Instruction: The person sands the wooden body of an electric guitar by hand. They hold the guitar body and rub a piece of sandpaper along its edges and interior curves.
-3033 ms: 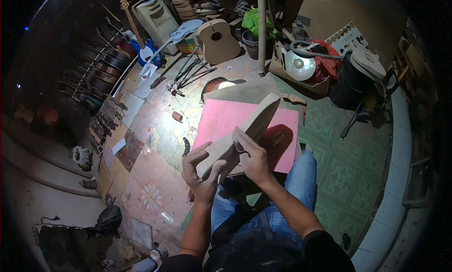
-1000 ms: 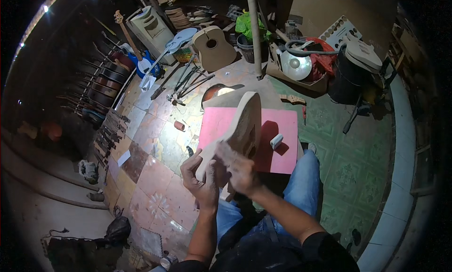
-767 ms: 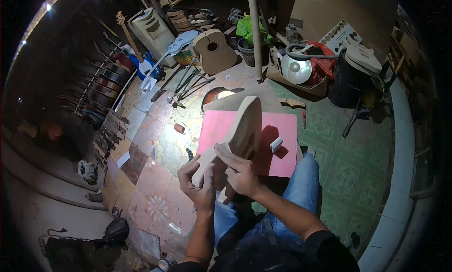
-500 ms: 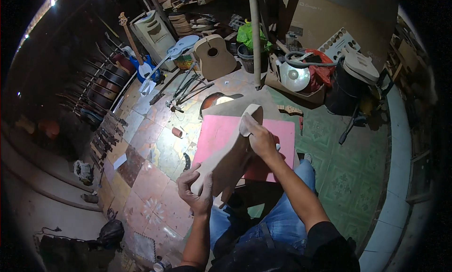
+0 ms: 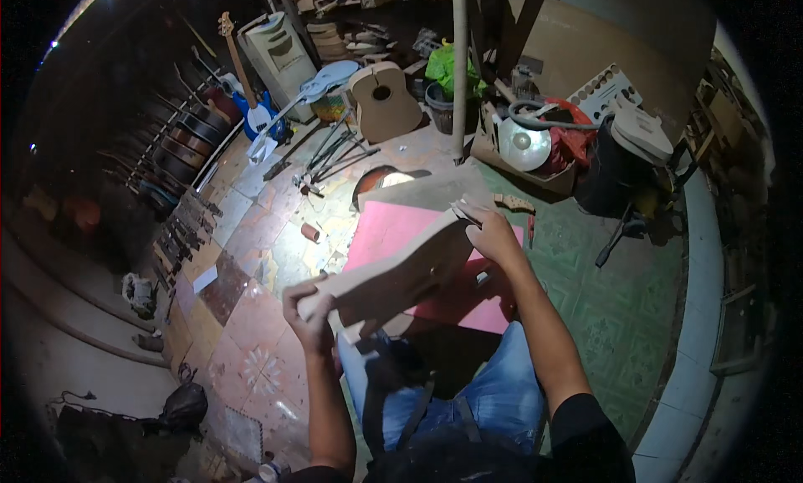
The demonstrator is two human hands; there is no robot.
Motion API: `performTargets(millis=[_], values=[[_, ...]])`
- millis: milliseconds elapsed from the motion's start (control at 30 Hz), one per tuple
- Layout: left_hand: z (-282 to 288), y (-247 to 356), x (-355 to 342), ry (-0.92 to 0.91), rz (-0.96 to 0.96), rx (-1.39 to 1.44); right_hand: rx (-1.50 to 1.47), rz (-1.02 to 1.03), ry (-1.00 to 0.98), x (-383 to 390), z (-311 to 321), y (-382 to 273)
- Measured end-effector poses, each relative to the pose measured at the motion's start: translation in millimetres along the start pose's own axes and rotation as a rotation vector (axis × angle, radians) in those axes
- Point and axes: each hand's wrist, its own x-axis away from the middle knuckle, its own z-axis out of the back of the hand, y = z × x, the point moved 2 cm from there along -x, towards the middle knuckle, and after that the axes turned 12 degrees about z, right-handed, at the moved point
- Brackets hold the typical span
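A bare, unfinished wooden guitar body [image 5: 393, 270] is held tilted above my lap, its thick edge facing up. My left hand [image 5: 309, 311] wraps round its left end, thumb and fingers on either side of the edge. At the far right end, my right hand [image 5: 492, 232] is closed with its fingertips on the edge. A small pale sheet that looks like sandpaper [image 5: 458, 209] shows under those fingertips, mostly hidden. Beneath the guitar body lies a pink board [image 5: 389, 232], partly covered by it.
Beyond the pink board lie a grey board [image 5: 443, 184], a sunburst guitar body [image 5: 376, 180] and a guitar headstock [image 5: 514, 202]. An acoustic guitar body [image 5: 385, 102] leans at the back near a pole [image 5: 458, 73]. Guitars [image 5: 188, 140] stand racked at left; a black bin [image 5: 598, 178] stands right.
The guitar body has turned flatter, its left end swinging left and up with my left hand. My right hand has shifted right along the edge to its far end.
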Motion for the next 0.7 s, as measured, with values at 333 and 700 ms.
performTargets(millis=[333, 700], values=[[64.2, -81.6, -64.3, 0.110, 0.332, 0.570, 0.125, 0.197, 0.029, 53.2, -27.5, -74.0], [136.6, -149.7, -34.3, 0.404, 0.575, 0.644, 0.012, 0.250, -0.068, 65.1, -72.7, -121.8]])
